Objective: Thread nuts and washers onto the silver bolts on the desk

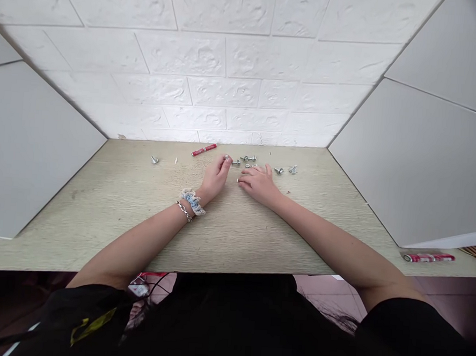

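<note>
My left hand (217,175) is closed in a pinch, thumb against fingers. Something small and pale shows at its fingertips, too small to make out. A metal bolt (236,162) is just right of those fingertips; I cannot tell whether they touch it. My right hand (259,184) rests palm down on the table with its fingers apart. Beyond its fingers lie a small nut (247,166) and more bolts (249,158), partly hidden by the hand. To its right are a flanged bolt (279,171) and another bolt (293,169).
A lone bolt (154,160) lies at the left of the wooden tabletop (226,242). A red marker-like tube (203,150) is near the white brick-pattern wall (203,90). Another red tube (429,258) lies by the right front edge. Grey panels (432,168) flank both sides.
</note>
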`<action>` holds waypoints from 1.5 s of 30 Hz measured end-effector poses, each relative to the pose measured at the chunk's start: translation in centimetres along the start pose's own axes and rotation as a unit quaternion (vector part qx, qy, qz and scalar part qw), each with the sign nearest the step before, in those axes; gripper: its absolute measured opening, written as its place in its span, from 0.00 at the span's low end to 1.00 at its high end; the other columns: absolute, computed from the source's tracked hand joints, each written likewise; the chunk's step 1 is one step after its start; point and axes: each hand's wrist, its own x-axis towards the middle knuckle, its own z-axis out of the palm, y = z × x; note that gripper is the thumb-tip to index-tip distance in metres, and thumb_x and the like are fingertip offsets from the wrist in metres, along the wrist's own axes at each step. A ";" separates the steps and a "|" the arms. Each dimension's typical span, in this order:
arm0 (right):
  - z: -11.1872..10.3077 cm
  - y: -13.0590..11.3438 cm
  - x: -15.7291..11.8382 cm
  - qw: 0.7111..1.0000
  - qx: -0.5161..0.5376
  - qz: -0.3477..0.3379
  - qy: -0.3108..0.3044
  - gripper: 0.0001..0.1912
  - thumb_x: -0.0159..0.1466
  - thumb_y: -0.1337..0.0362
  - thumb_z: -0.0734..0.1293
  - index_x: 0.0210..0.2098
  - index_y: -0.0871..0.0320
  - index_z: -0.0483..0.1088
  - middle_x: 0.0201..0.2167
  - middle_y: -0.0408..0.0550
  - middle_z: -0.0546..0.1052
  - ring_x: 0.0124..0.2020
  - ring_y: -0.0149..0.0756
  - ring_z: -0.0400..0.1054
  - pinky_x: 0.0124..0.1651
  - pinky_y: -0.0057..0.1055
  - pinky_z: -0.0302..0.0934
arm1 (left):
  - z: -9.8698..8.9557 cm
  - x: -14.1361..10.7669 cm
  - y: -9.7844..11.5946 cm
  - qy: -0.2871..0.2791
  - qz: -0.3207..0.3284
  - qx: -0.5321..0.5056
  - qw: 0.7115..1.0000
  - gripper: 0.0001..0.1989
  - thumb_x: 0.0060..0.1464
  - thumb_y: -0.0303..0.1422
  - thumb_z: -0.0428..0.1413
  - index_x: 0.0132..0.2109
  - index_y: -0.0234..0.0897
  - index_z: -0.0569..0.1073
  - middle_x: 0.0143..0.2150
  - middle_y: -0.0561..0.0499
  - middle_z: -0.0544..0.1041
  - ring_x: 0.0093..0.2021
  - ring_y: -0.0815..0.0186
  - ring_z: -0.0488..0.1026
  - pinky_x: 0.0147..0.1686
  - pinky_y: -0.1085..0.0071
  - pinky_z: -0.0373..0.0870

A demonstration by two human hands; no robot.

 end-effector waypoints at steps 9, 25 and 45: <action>-0.2 1.3 0.5 0.995 0.038 -0.079 -0.045 0.12 0.65 0.69 0.61 0.37 0.61 0.77 0.38 0.54 0.77 0.43 0.40 0.69 0.52 0.40 0.62 | -0.2 -0.5 1.4 -0.067 -0.009 0.006 0.998 0.13 0.62 0.42 0.49 0.37 0.38 0.70 0.27 0.55 0.72 0.24 0.73 0.68 0.29 0.75 0.65; 1.0 1.6 0.6 0.994 0.090 -0.056 -0.004 0.10 0.64 0.70 0.60 0.39 0.61 0.74 0.42 0.54 0.74 0.47 0.40 0.67 0.55 0.42 0.61 | 0.0 -0.3 0.5 -0.100 0.041 0.066 0.992 0.14 0.62 0.42 0.47 0.43 0.38 0.72 0.28 0.55 0.74 0.27 0.70 0.70 0.30 0.74 0.66; 0.0 1.0 0.3 0.992 0.125 -0.016 -0.025 0.08 0.63 0.67 0.64 0.37 0.58 0.76 0.48 0.51 0.75 0.52 0.41 0.68 0.57 0.41 0.60 | 0.1 -0.6 0.6 -0.088 0.038 0.044 0.994 0.13 0.63 0.38 0.49 0.51 0.39 0.68 0.31 0.54 0.75 0.27 0.70 0.71 0.31 0.72 0.67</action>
